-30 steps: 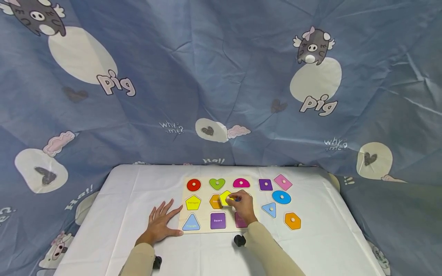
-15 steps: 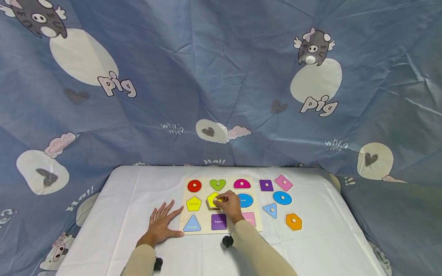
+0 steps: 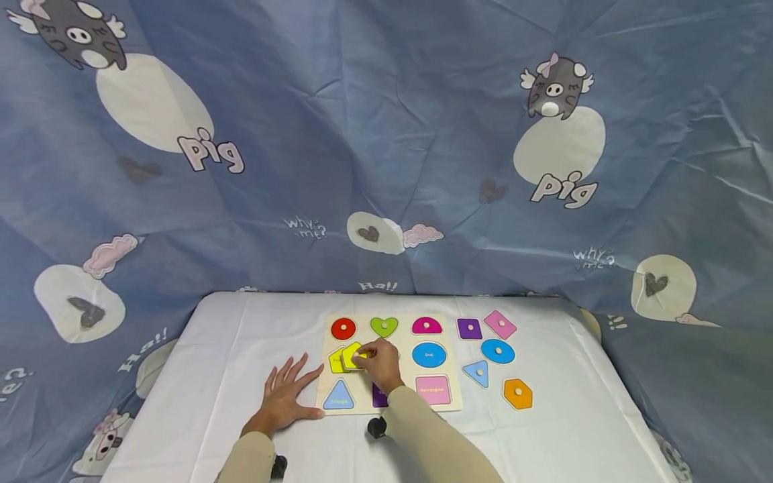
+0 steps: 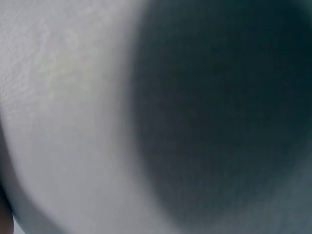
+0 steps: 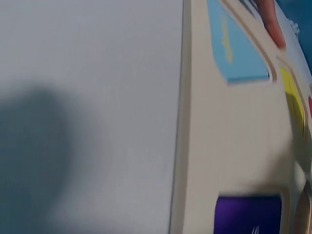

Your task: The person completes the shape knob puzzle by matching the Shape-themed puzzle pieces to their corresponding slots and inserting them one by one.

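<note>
My right hand (image 3: 382,364) pinches the small knob of a yellow pentagon puzzle piece (image 3: 350,357) above the wooden shape board (image 3: 453,376). The piece partly covers the yellow pentagon recess (image 3: 335,363) in the board's left column. My left hand (image 3: 286,401) lies with fingers spread at the board's left edge, its thumb and index fingertip at the border. A red circle (image 3: 343,329), green heart (image 3: 384,327) and magenta semicircle (image 3: 427,326) with knobs sit in the top row. In the right wrist view, the blue triangle recess (image 5: 236,48) and purple square recess (image 5: 248,214) show.
Right of the board lie a purple square (image 3: 469,329), pink rectangle (image 3: 500,325), blue oval (image 3: 498,351), light blue triangle (image 3: 477,373) and orange hexagon (image 3: 517,394). White cloth (image 3: 580,429) covers the table; a printed blue curtain (image 3: 386,147) hangs behind. The left wrist view shows mostly blurred cloth.
My right hand has carried the yellow pentagon leftward across the board's middle row, from beside the hexagon recess to over the pentagon recess. My left hand has stayed at the board's edge.
</note>
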Demonstrator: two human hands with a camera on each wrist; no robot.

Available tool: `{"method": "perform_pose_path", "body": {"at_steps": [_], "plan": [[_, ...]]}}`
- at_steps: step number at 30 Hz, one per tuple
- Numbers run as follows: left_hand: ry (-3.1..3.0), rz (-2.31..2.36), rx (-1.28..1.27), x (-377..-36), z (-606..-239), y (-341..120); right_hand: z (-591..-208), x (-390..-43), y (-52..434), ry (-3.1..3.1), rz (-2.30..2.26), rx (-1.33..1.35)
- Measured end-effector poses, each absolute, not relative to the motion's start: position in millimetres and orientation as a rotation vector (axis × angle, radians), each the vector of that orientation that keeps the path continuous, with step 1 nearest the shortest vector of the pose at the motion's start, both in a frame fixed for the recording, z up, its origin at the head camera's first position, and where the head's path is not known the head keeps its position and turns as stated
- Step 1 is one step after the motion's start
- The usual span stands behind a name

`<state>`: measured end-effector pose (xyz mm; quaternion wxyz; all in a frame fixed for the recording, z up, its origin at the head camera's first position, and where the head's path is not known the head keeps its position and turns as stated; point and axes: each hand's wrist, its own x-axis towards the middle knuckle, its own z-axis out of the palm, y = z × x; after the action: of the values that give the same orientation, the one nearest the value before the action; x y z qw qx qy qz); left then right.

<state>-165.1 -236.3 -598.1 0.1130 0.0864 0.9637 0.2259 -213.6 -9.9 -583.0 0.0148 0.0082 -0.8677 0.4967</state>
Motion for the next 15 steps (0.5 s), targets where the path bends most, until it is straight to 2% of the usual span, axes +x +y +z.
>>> {"method": "perform_pose_path", "body": {"at_steps": [15], "plan": [[2.832,0.670,0.268,-161,-593,-237,-590,-212,-32,-2.721,1.439,0.082]]}}
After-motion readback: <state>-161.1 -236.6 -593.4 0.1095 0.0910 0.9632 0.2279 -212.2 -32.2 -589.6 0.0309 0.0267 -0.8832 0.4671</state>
